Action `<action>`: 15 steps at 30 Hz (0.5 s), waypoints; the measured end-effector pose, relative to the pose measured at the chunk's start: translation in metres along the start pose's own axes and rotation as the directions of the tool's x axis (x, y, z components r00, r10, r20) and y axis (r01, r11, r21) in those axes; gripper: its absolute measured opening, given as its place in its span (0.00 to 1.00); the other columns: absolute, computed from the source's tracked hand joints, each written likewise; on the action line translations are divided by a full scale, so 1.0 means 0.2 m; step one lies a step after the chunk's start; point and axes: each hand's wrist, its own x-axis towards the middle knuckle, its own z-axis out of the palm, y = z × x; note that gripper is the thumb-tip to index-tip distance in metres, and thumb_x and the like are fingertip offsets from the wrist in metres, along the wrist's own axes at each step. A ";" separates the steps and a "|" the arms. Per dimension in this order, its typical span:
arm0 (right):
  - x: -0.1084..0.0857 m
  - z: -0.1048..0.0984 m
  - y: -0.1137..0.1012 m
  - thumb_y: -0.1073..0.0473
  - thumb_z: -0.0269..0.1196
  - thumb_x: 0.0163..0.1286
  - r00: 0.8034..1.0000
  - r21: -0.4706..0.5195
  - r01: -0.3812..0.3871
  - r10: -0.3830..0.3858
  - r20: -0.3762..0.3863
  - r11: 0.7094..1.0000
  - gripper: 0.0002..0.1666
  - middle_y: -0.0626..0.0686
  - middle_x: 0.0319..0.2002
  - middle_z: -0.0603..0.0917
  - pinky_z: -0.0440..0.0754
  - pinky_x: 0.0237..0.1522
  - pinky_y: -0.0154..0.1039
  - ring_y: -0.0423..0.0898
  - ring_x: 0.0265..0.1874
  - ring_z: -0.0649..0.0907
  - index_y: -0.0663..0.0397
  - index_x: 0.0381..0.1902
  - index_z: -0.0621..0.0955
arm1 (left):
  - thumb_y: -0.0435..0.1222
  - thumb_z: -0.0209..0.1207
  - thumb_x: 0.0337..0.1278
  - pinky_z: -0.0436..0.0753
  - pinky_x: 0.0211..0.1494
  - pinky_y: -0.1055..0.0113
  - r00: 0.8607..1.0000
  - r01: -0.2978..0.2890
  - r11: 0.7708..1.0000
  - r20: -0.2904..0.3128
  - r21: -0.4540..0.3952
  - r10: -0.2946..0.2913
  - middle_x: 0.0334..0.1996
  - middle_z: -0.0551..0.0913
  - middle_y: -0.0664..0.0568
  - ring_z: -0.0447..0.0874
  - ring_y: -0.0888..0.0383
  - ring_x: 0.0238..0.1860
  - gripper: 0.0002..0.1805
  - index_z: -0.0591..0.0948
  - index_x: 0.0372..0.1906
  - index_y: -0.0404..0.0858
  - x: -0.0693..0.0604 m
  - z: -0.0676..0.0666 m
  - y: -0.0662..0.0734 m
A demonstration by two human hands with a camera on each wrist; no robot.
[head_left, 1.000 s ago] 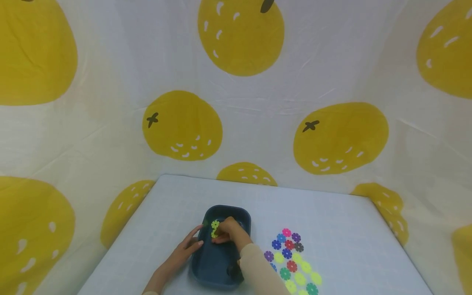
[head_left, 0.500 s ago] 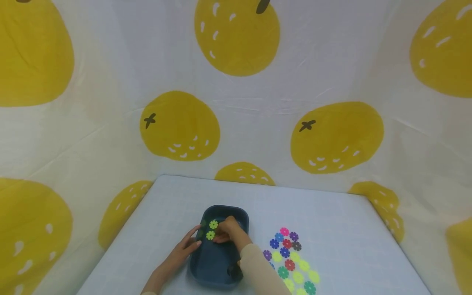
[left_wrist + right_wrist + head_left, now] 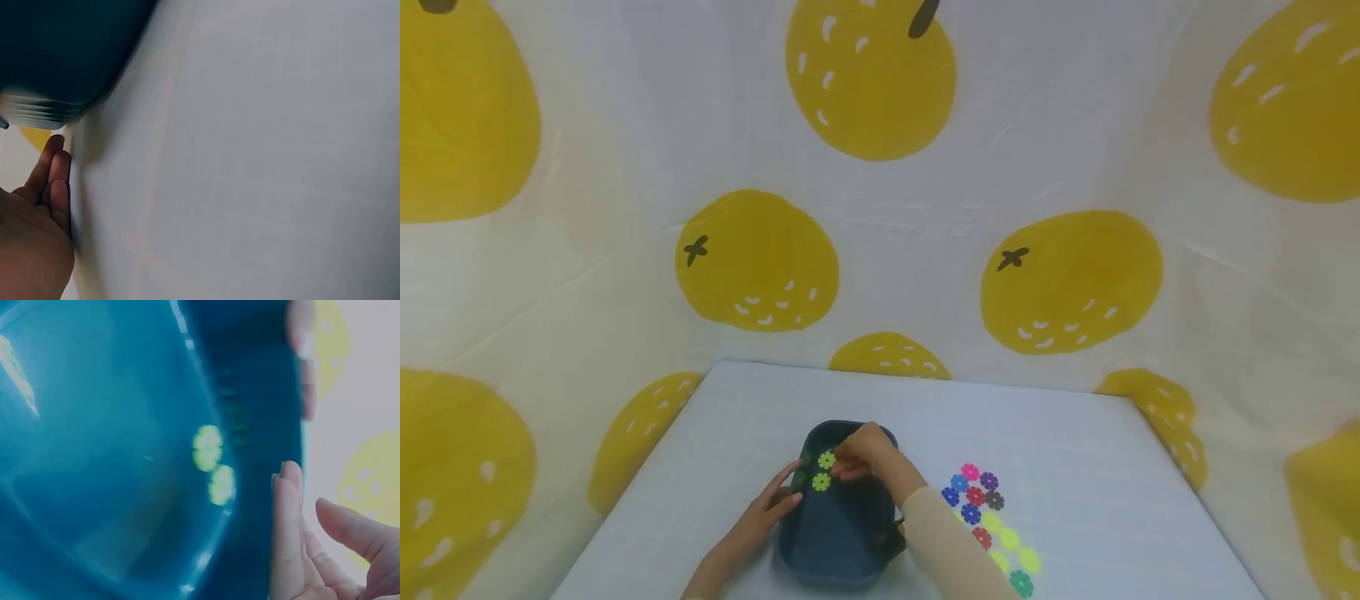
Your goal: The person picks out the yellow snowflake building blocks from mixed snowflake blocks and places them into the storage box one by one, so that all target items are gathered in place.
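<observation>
Two yellow-green flower discs, an upper disc and a lower disc, lie in the dark blue tray along its left wall. In the right wrist view, the same discs look blurred against the tray wall. My left hand touches the tray's left rim with fingers extended. My right hand is above the tray's far part, beside the upper disc. Its fingers are extended and the thumb stands apart, with nothing seen between them.
Several flower discs in pink, blue, purple, red, green and yellow lie loose to the right of the tray, such as a red disc. My right sleeve hides part of them. A fruit-printed cloth hangs behind the white table.
The lower yellow disc, earlier beside my right fingers, now lies flat below the upper disc. My right hand has risen slightly away from it. My left hand stays at the rim.
</observation>
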 end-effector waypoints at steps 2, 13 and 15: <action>-0.02 -0.04 -0.02 0.66 0.65 0.67 1.000 0.023 0.007 -0.007 0.024 1.000 0.10 0.64 0.30 0.89 0.88 0.31 0.43 0.54 0.29 0.90 0.72 0.39 0.85 | 0.54 0.57 0.68 0.71 0.67 0.39 1.000 0.002 1.000 -0.005 0.010 -0.002 0.69 0.69 0.35 0.69 0.35 0.68 0.35 0.61 0.76 0.55 0.00 0.00 0.00; -0.20 -0.45 0.00 0.59 0.65 0.68 0.996 0.005 0.073 -0.073 0.043 0.997 0.16 0.58 0.34 0.89 0.88 0.40 0.44 0.50 0.33 0.90 0.68 0.47 0.83 | 0.54 0.56 0.68 0.69 0.68 0.37 1.000 -0.003 1.000 0.001 0.022 0.003 0.73 0.64 0.36 0.66 0.35 0.70 0.36 0.59 0.77 0.56 0.00 -0.01 0.00; -0.23 -0.54 0.05 0.58 0.64 0.69 0.994 -0.009 0.098 -0.098 0.042 0.995 0.18 0.58 0.37 0.89 0.88 0.43 0.44 0.51 0.37 0.90 0.66 0.50 0.83 | 0.54 0.56 0.68 0.69 0.68 0.37 1.000 -0.004 1.000 0.005 0.018 0.004 0.73 0.64 0.36 0.65 0.34 0.70 0.36 0.59 0.77 0.55 0.01 0.00 -0.01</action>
